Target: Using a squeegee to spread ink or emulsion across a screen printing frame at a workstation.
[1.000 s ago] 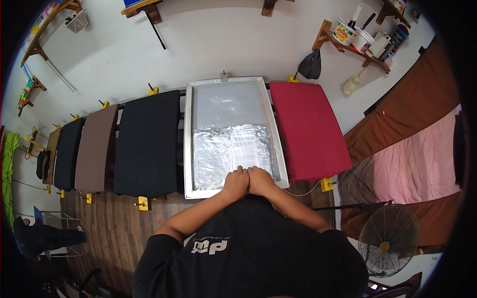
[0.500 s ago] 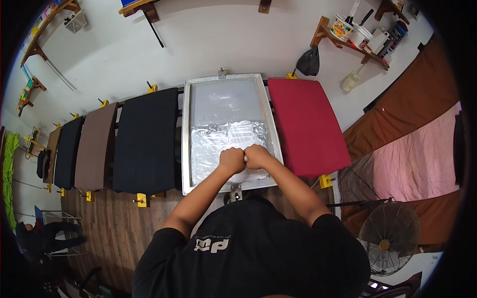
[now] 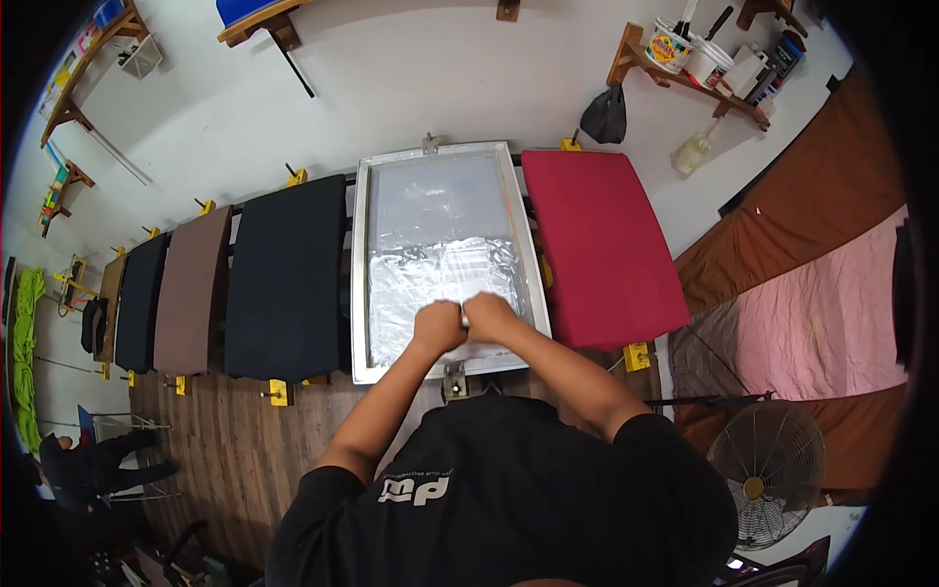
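Observation:
A metal-framed screen (image 3: 360,264) lies in the middle of the row of boards, its lower part covered with crinkled, shiny clear film or coating. My left hand (image 3: 438,327) and my right hand (image 3: 490,316) are closed side by side over that shiny part, gripping a pale handle that shows between them and is otherwise hidden under my fingers. A metal clamp (image 3: 454,382) sits at the frame's near edge. A red cloth-covered board (image 3: 599,245) is right of the screen, a black one (image 3: 286,274) left of it.
More boards (image 3: 193,293) with yellow clamps continue leftward. A person in dark clothes (image 3: 98,470) is at the lower left. A fan (image 3: 763,470) stands lower right, near hanging fabric (image 3: 802,323). Wall shelves (image 3: 704,88) hold buckets and tools. Wooden floor (image 3: 215,430) shows below.
Both closed hands first moved up the screen from its near edge, then came slightly back toward me. The near clamp came into sight. The person at lower left has shifted.

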A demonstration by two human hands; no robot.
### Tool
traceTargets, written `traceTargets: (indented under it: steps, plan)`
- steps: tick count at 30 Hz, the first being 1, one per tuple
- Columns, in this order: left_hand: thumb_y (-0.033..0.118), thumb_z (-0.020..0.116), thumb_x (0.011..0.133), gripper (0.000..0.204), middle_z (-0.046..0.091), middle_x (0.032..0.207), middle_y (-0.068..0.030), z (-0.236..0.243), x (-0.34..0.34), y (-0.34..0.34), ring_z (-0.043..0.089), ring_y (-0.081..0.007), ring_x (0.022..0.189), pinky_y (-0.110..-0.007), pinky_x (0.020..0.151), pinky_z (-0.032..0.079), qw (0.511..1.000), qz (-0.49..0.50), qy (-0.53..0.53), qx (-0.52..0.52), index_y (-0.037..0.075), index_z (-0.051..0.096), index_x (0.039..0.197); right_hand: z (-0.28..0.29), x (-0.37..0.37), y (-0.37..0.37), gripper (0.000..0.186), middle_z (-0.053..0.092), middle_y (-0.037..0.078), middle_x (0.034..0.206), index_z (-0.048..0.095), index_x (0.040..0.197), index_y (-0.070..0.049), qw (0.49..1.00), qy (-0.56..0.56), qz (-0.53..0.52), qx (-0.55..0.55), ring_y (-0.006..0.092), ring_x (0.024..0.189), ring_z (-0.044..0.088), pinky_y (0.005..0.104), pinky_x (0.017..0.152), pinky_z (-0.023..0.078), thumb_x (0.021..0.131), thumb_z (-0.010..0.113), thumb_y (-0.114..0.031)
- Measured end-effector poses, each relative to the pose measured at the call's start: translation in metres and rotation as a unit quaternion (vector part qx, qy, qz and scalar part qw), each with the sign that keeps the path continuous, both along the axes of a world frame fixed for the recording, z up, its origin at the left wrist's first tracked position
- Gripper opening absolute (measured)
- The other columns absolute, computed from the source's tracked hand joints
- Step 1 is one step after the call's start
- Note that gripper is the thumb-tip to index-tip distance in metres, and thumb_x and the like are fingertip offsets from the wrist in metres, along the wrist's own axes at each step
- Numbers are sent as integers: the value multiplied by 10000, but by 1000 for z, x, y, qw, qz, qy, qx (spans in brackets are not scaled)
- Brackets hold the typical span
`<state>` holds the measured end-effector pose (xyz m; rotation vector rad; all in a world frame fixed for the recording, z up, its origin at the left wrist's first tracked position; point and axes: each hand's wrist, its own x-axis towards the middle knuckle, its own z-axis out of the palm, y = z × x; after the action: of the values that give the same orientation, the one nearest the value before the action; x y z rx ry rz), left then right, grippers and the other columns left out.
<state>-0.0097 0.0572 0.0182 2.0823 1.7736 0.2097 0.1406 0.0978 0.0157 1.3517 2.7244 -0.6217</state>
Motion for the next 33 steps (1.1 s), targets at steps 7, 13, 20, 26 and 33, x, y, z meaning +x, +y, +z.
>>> traceTargets:
  steps: [7, 13, 20, 26, 33]
  plan:
    - [250, 746, 668, 261, 674, 805, -178, -22, 8, -43, 689, -374, 745, -471, 709, 573, 995, 24, -67, 75, 49, 679, 820, -23, 10, -53, 216, 684, 154, 886, 682, 854, -34, 997, 57, -24, 44, 341, 917, 650, 437, 806, 562, 673, 733, -141]
    - [356, 764, 689, 363, 738, 880, -209, 11, 3, -25, 725, -382, 869, -465, 788, 592, 990, -21, 30, -134, 68, 769, 909, 6, 8, -33, 275, 727, 248, 913, 766, 884, -16, 996, -38, 18, -83, 406, 866, 719, 485, 790, 591, 664, 726, -177]
    - [240, 713, 737, 204, 729, 865, -190, -16, -10, 27, 720, -370, 819, -478, 729, 583, 999, -22, -7, 38, 71, 748, 845, 9, -3, 21, 198, 725, 236, 924, 744, 838, -16, 999, -6, -36, -27, 399, 911, 708, 485, 808, 574, 679, 706, -128]
    - [276, 757, 686, 296, 703, 848, -179, -29, 3, -46, 717, -354, 784, -459, 718, 589, 995, -52, -61, 57, 29, 705, 842, -34, 13, -57, 273, 687, 205, 893, 690, 870, -22, 993, 84, -28, 81, 398, 883, 660, 500, 790, 560, 658, 764, -177]
    - [307, 699, 738, 279, 741, 892, -197, 8, -11, 4, 730, -377, 848, -471, 761, 595, 995, -61, 8, -83, 104, 767, 917, 21, 1, -4, 224, 722, 256, 936, 752, 855, 5, 996, -50, 14, -65, 410, 899, 713, 484, 807, 581, 694, 675, -130]
